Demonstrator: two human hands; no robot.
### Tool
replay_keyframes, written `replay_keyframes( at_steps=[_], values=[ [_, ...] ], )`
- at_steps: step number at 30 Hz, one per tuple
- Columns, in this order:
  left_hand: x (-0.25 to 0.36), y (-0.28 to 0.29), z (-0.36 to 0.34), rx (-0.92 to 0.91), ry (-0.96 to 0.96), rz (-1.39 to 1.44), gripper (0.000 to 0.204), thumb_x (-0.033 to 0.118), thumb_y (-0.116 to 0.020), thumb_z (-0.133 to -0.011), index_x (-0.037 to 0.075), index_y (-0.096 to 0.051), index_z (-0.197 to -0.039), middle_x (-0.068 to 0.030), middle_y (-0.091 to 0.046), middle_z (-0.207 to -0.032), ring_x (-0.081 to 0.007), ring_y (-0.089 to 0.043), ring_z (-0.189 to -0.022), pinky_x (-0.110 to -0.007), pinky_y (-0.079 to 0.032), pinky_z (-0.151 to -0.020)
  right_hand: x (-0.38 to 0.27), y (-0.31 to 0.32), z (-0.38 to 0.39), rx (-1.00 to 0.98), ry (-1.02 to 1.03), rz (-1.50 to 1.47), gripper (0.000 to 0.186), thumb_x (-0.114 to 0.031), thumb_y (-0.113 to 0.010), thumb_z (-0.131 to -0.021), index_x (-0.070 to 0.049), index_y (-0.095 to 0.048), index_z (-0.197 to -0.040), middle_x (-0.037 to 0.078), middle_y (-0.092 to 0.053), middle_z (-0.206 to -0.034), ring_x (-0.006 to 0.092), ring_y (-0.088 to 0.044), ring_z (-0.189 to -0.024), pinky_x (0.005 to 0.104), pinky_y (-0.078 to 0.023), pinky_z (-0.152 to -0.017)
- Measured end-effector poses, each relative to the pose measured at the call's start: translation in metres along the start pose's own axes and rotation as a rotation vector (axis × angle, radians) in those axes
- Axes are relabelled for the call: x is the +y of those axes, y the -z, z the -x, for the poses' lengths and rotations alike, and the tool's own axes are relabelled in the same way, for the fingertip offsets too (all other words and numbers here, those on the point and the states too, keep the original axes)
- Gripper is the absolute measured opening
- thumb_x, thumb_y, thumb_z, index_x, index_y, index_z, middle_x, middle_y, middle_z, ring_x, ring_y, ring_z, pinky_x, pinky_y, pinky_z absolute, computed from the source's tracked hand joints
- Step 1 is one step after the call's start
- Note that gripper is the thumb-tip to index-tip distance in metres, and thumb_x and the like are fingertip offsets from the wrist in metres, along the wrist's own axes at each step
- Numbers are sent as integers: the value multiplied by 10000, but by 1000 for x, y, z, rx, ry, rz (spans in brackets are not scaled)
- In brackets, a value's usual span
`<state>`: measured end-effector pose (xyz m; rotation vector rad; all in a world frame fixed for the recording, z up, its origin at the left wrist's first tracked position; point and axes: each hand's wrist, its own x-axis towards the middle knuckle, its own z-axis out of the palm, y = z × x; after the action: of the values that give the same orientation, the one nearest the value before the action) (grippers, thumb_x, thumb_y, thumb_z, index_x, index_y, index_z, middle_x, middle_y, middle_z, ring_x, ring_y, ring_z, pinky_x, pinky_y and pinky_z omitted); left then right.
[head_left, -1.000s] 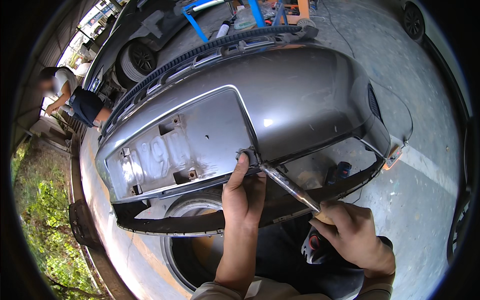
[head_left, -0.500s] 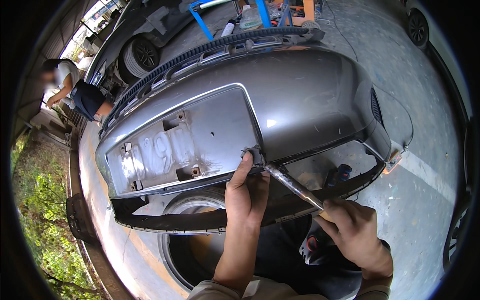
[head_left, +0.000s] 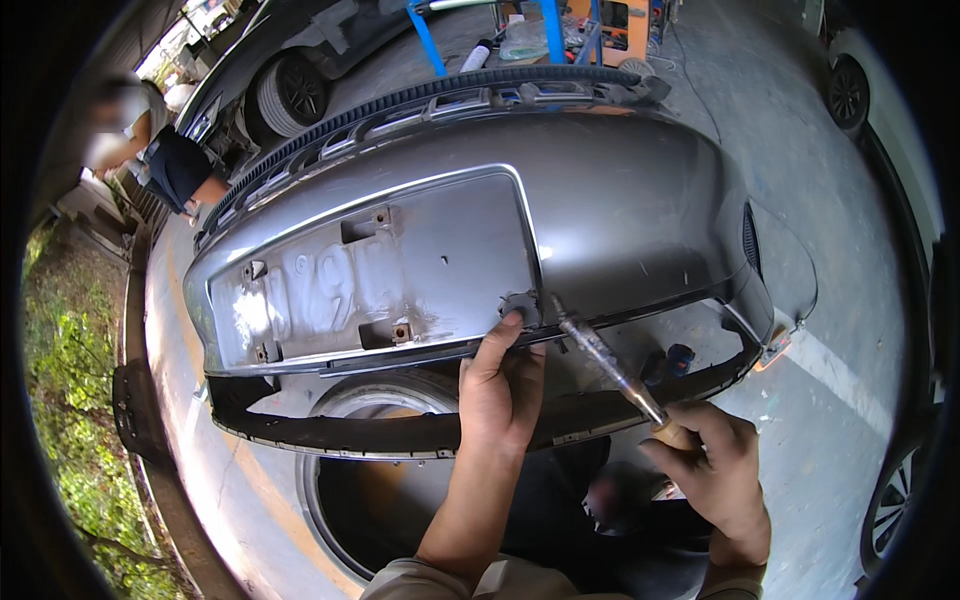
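Note:
A dark grey car bumper (head_left: 640, 190) lies across the middle, its recessed plate area facing me. With my left hand (head_left: 498, 395) I pinch its lower edge; the thumb presses by a rough dark patch (head_left: 522, 303) at the recess's lower right corner, and the other fingers go behind the edge, partly hidden. My right hand (head_left: 715, 465) is closed round the wooden handle of what looks like a soldering iron (head_left: 610, 360). Its stained metal shaft slants up and left, the tip just right of the patch. I cannot tell whether the tip touches the bumper.
Under the bumper's lower opening lies a large tyre (head_left: 312, 500). A small blue and black object (head_left: 680, 360) rests on the floor. Behind stand a blue frame (head_left: 555, 30) and a dark car (head_left: 300, 60). Another person (head_left: 165, 160) is at the far left; a light-coloured car (head_left: 890, 150) is at right.
The iron's tip has moved up and right, away from the patch, and my right hand has shifted slightly right and down. My left hand keeps its pinch; the whole view has shifted a little.

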<state>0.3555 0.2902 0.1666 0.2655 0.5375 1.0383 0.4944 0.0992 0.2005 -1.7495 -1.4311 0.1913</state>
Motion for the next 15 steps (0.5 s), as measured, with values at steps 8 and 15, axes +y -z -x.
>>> replay_keyframes(
  at_steps=[8,15],
  values=[
    [7,31,11,-110,101,66,177,191,-682,-886,127,-646,-1047,17,-652,-1117,-153,-558,-1089,-340,-370,-1029,-10,-15,11,93,-219,-86,411,-49,-884,-741,-19,-624,-1058,150,-739,-900,262,-751,-755,321,-583,-630],
    [15,18,12,-12,128,89,264,232,-711,-880,138,-623,-1111,18,-646,-1156,-148,-541,-1160,-333,-326,-1070,-17,-14,13,39,-188,-138,383,-19,-867,-746,5,-632,-1047,130,-741,-871,205,-734,-760,303,-572,-662]
  ],
)
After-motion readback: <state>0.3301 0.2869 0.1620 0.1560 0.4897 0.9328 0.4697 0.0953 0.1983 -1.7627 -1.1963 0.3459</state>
